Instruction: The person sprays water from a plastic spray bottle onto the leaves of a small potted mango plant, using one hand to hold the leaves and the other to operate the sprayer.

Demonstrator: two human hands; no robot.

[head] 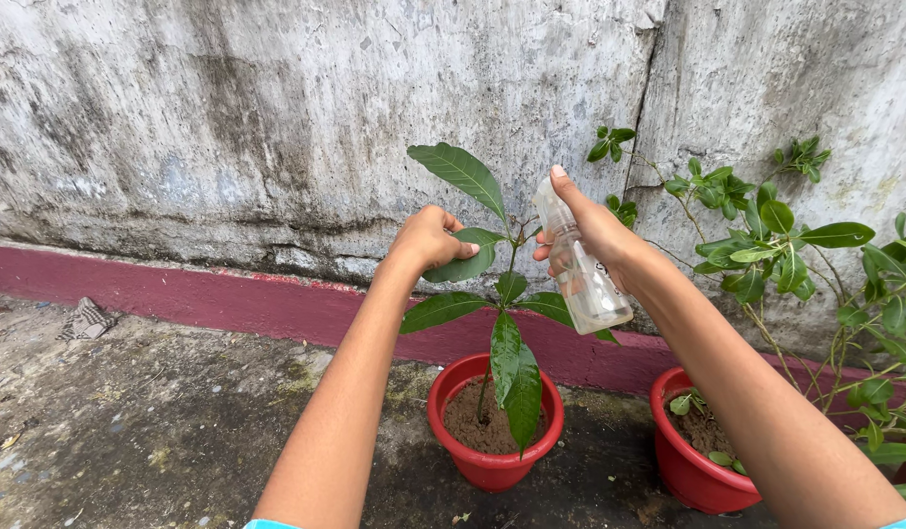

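A young plant (505, 362) with long green leaves grows in a red pot (492, 466) filled with brown soil. My left hand (429, 238) pinches one of its upper leaves (465, 260) between thumb and fingers. My right hand (592, 230) grips a clear plastic spray bottle (582, 274), nozzle end up and pointing left at the plant's top, with my forefinger raised over the head. A large leaf (460, 174) stands above my left hand.
A second red pot (684, 470) with a bushier leafy plant (781, 245) stands at the right. Behind is a stained grey wall (277, 118) with a maroon base strip (198, 294). The concrete ground (149, 421) is damp; a crumpled scrap (86, 319) lies at left.
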